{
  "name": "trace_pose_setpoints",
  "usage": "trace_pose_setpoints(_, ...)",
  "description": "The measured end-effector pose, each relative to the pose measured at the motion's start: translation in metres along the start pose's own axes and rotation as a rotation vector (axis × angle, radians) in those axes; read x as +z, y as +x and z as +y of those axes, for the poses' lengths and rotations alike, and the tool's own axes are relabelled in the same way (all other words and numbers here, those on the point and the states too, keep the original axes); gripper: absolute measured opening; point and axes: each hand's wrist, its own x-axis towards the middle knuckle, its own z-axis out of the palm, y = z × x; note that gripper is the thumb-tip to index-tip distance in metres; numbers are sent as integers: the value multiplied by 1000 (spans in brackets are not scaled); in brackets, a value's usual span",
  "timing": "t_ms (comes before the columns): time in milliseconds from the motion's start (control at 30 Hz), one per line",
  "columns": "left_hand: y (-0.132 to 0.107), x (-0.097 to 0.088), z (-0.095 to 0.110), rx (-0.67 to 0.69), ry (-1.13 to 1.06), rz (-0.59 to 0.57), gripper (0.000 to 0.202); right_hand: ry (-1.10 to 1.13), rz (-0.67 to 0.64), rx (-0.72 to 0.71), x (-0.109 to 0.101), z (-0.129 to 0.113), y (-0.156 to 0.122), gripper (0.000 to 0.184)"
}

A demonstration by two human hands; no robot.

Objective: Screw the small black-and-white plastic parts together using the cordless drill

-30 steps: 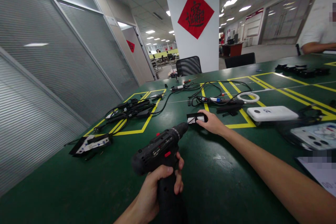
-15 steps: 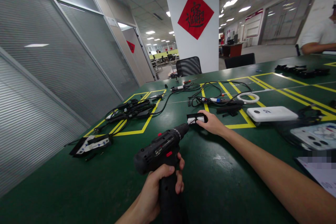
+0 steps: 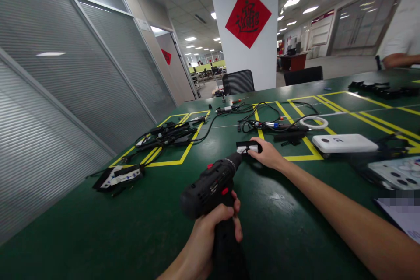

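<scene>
A black cordless drill (image 3: 210, 186) with red buttons is gripped by its handle in my left hand (image 3: 210, 232). Its chuck points up and to the right, and the tip of its bit reaches the near side of a small black part (image 3: 241, 144) with white pieces (image 3: 252, 148) on it. Whether the bit touches a screw is too small to see. With the fingers closed around its right end, my right hand (image 3: 266, 154) holds this part against the green table (image 3: 170, 218).
Tangled black cables and adapters (image 3: 170, 135) lie at left, beside a black-and-white part (image 3: 120, 177). Behind my right hand are a corded tool (image 3: 272, 126) and a white ring (image 3: 314, 123). A white power bank (image 3: 344, 143) and a phone (image 3: 397, 173) lie at right. A person (image 3: 398, 52) sits far right.
The drill has moved slightly right and its rear end has swung lower, with the bit still at the small part. The whole view has shifted a little. The right hand keeps its hold.
</scene>
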Motion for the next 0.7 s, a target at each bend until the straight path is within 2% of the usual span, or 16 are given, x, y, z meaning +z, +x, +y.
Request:
trace_pose_setpoints(167,2,-8,-5,-8,-54,-67,16,-1,-5,8,1,0,0,39)
trace_pose_setpoints(367,2,-9,-5,-15,-76,-74,19,0,1,3,0,-1,-1,38)
trace_pose_setpoints(533,2,-7,-4,-17,-70,-31,15,11,2,6,0,-2,-1,38)
trace_pose_setpoints(700,3,-9,-5,-10,-62,-61,21,18,0,12,-1,-2,-1,38)
